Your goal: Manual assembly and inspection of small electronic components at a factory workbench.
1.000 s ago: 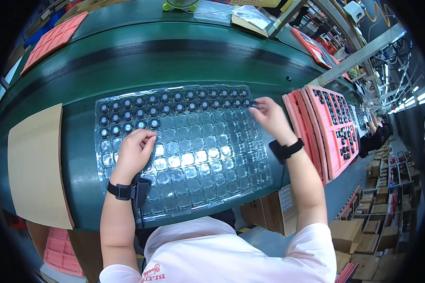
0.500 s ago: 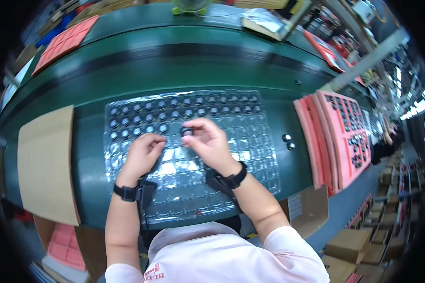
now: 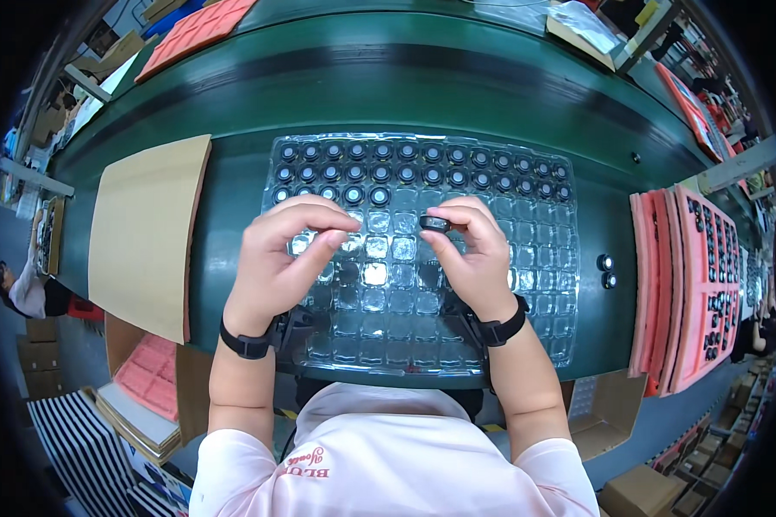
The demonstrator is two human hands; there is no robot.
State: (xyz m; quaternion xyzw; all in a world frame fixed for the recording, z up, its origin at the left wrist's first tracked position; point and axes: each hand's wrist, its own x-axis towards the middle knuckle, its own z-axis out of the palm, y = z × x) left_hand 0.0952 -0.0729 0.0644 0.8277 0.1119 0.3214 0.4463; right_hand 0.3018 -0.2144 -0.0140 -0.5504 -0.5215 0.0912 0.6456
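Now the right hand (image 3: 478, 252) pinches a black cylindrical component (image 3: 435, 224) above the clear tray (image 3: 539, 346) at the worktop (image 3: 597, 329)'s near edge; left hand (image 3: 278, 260) half-open, seemingly empty. Probably light, rigid; best gripped by its sides.

The left forearm (image 3: 243, 383) rises nearly upright, and the left hand (image 3: 274, 263) turns inward, fingers curved, thumb reaching toward the fingertips in a loose arch. The right forearm (image 3: 526, 375) slants inward; the right hand (image 3: 481, 258) faces the other, thumb and forefinger set in a pinch. The hands are apart, roughly level.
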